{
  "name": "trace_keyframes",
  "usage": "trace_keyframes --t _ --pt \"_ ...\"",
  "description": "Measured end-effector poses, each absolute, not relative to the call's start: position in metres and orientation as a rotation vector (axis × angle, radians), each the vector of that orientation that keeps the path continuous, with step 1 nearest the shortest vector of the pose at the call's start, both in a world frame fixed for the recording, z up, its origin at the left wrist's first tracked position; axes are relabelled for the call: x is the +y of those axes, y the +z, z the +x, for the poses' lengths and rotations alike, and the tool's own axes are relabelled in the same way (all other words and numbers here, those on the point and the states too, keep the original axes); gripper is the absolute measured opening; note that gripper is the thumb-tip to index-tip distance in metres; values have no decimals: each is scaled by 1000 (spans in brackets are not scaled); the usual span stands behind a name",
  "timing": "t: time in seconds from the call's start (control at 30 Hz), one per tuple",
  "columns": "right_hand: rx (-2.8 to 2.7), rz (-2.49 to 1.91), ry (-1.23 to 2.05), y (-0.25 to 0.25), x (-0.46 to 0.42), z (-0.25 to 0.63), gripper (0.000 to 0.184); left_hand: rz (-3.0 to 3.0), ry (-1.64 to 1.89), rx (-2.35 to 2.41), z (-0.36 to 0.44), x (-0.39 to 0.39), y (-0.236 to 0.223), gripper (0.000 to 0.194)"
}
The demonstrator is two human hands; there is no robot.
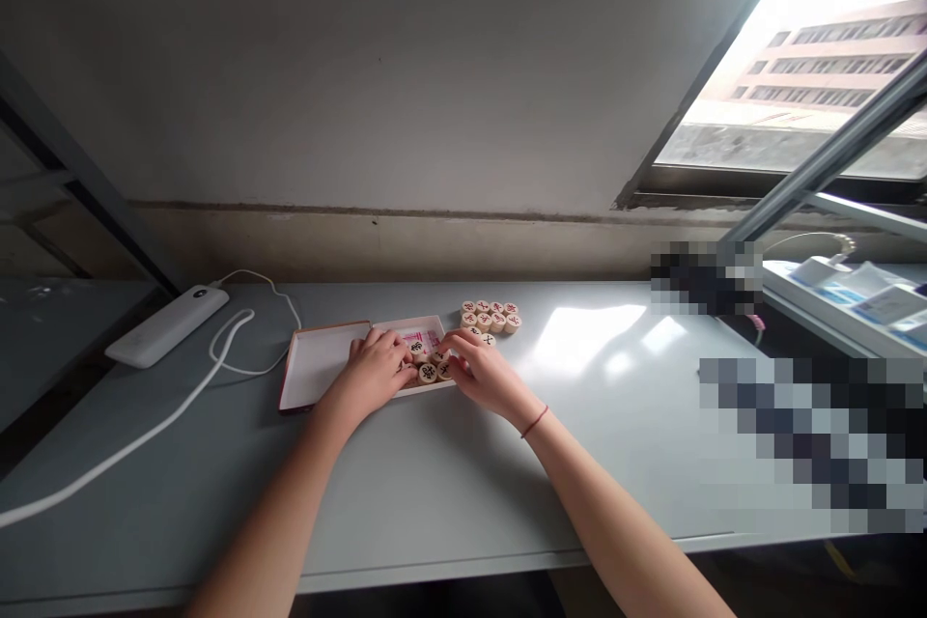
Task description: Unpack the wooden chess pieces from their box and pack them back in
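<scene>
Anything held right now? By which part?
Can't tell: the left hand and right hand are at the round pieces in the open box, but fingers hide any grip.

An open box (311,367) lies on the bench (435,492), its two halves side by side, with game pieces (427,374) in the right half, between the fingers of the left hand (373,372) and those of the right hand (487,375). More pieces (484,320) stand in rows just behind and right of the box. Toward the left rear rests a device (170,323); a cable (184,406) between it and the box runs to the near left. A wall (398,68) rises behind, with a window (811,68) at right.
</scene>
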State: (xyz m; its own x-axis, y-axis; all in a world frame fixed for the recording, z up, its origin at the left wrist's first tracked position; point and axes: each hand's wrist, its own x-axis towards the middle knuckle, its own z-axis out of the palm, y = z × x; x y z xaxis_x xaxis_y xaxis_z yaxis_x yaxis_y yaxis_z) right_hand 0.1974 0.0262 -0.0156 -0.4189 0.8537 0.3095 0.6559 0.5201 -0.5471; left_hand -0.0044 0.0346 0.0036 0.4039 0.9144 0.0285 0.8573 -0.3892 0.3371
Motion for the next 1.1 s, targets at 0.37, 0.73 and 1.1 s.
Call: trace_keyframes --t 0.37,0.73,1.1 --pt "-2162 -1208 463 -16 26 197 21 2230 477 1436 -8 35 23 8" --pt "-2125 -983 367 -6 13 186 33 1579 844 1078 -5 40 12 34" --pt "-2035 -1051 311 -7 13 184 27 1512 746 1043 -4 36 19 38"
